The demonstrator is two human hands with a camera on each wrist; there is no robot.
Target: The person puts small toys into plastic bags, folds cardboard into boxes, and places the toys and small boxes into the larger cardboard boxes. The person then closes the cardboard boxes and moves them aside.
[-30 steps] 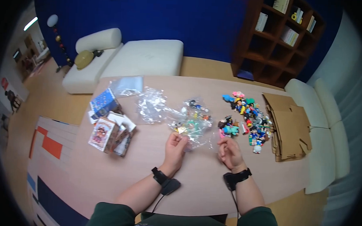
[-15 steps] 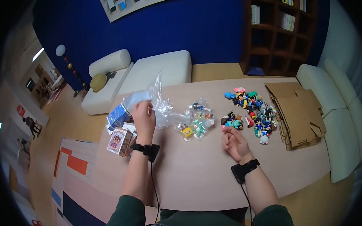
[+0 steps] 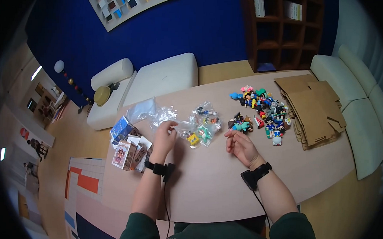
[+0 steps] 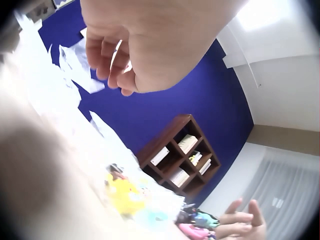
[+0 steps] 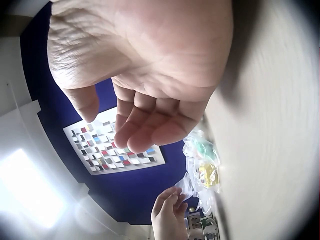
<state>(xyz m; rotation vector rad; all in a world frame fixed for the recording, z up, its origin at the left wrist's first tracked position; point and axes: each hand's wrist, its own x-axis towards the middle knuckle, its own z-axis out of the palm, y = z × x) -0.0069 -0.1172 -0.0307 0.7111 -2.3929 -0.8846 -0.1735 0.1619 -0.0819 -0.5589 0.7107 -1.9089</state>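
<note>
Over the table, my left hand point(image 3: 165, 139) hangs with loosely bent fingers beside crumpled clear plastic point(image 3: 165, 114); no held thing shows in it. The left wrist view shows the same hand point(image 4: 150, 45) from close up. My right hand point(image 3: 243, 149) is held palm inward with relaxed fingers and nothing in them, just below a small group of figures point(image 3: 241, 123). Between the hands and farther back lie figures in clear bags, including a yellow one point(image 3: 193, 139) and a green one point(image 3: 205, 133). In the right wrist view, the right hand's fingers point(image 5: 150, 125) curve loosely, empty.
Small boxes, one blue point(image 3: 122, 128) and one with a printed picture point(image 3: 123, 155), stand at the left by a flat translucent bag point(image 3: 141, 110). Loose colourful figures point(image 3: 269, 109) form a heap on the right, beside stacked flat cardboard point(image 3: 313, 112).
My left hand moved left from the bagged figures to the plastic pile with a clear bag, let it go, and came back slightly right and nearer. The right hand shifted only a little.
</note>
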